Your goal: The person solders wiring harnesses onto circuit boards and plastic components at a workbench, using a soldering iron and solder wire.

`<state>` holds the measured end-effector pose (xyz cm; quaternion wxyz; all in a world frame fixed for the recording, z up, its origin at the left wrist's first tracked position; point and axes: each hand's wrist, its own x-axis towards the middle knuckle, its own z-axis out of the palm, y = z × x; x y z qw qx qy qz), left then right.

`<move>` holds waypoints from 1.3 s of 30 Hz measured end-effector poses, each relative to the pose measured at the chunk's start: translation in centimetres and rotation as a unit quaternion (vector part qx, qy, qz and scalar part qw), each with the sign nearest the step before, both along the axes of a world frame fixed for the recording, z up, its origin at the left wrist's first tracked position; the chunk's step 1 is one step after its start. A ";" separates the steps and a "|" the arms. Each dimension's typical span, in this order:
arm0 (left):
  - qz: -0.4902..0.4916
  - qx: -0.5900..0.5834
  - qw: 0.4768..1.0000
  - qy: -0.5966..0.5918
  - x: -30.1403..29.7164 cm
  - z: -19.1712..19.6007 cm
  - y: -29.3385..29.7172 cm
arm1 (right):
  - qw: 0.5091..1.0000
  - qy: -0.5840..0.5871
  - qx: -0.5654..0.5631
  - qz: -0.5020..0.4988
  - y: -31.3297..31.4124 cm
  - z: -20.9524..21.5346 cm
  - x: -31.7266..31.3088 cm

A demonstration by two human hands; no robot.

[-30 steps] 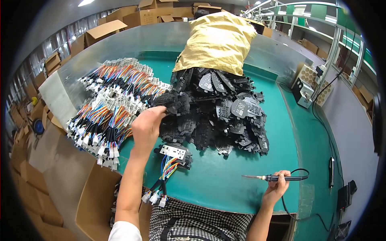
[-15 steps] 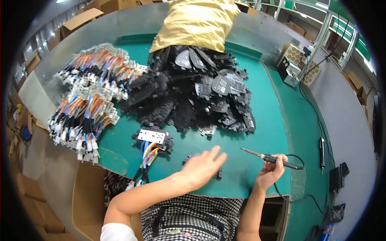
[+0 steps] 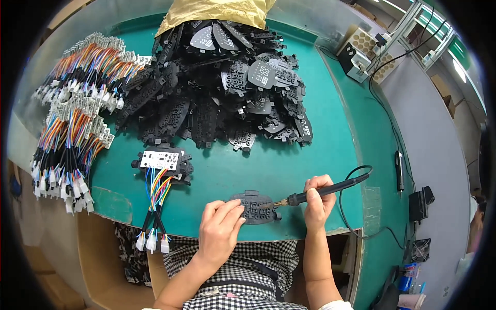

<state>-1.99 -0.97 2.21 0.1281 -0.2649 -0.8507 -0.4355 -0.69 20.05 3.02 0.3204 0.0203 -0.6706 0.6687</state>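
Note:
A black plastic display housing (image 3: 257, 207), with rows of small cut-outs, lies flat on the green bench near its front edge. At its left end my left hand (image 3: 221, 227) grips the rim, fingers close together. My right hand (image 3: 319, 202) is closed round the black handle of a soldering iron (image 3: 330, 189), held like a pen. The iron slants down to the left, and its metal tip meets or hovers just over the housing's right half. To the left, a white circuit board (image 3: 159, 160) with coloured wires rests on another black housing; its white connectors hang over the bench edge.
Behind lies a large heap of black housings (image 3: 204, 116), spilling from a yellow sack (image 3: 217, 11). Bundles of wired boards (image 3: 72, 139) cover the left side. The iron's cable loops to the right, where a black pen-shaped tool (image 3: 399, 170) lies. A cardboard box (image 3: 98, 258) stands below.
My left hand has gone from above the housing to its left end, uncovering it. My right hand has brought the soldering iron's tip to the housing. The whole view has shifted.

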 end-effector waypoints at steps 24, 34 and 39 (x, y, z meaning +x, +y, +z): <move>-0.014 0.038 0.999 -0.035 0.2 -0.4 -0.4 | 0.998 -0.033 0.046 0.023 -0.4 -0.2 0.2; -0.013 0.044 0.998 -0.037 0.2 -0.6 -0.1 | 0.998 -0.035 0.045 0.005 -0.3 0.0 0.1; 0.014 0.062 0.998 -0.019 -0.2 -0.6 -0.2 | 0.998 -0.032 0.041 0.036 -0.3 -0.2 -0.4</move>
